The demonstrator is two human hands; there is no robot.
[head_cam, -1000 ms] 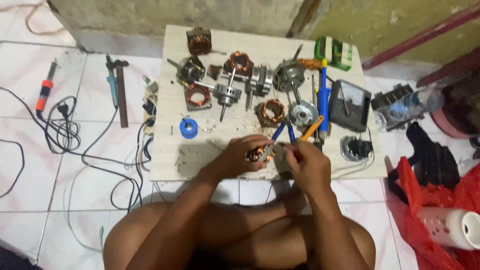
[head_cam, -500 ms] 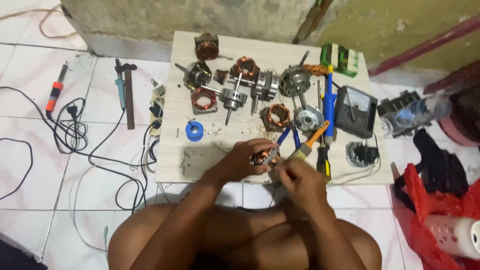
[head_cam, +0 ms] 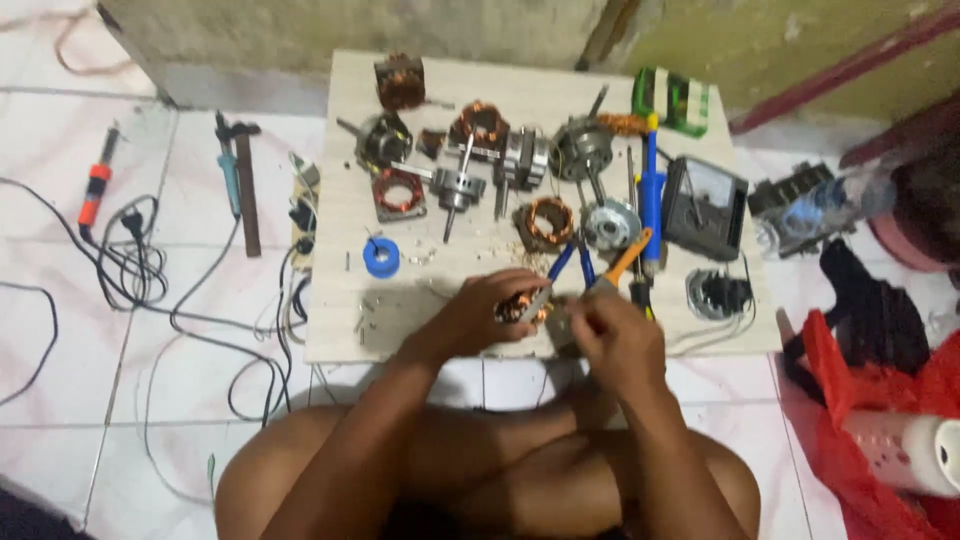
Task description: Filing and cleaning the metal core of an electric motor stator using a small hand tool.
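I sit cross-legged on the floor at a low wooden board. My left hand grips a small motor stator with copper windings at the board's near edge. My right hand is closed around a thin metal tool whose tip touches the windings. Just beyond my hands lie blue-handled pliers and an orange-handled tool. What else my right hand may hold is hidden by its fingers.
Several motor stators and rotors cover the far half of the board, with a blue solder spool, a blue desoldering pump and a black meter. A hammer, soldering iron and cables lie left. A red bag sits right.
The view has shifted slightly. My hands stay together over the stator at the board's near edge, with the right hand working the tool against the windings.
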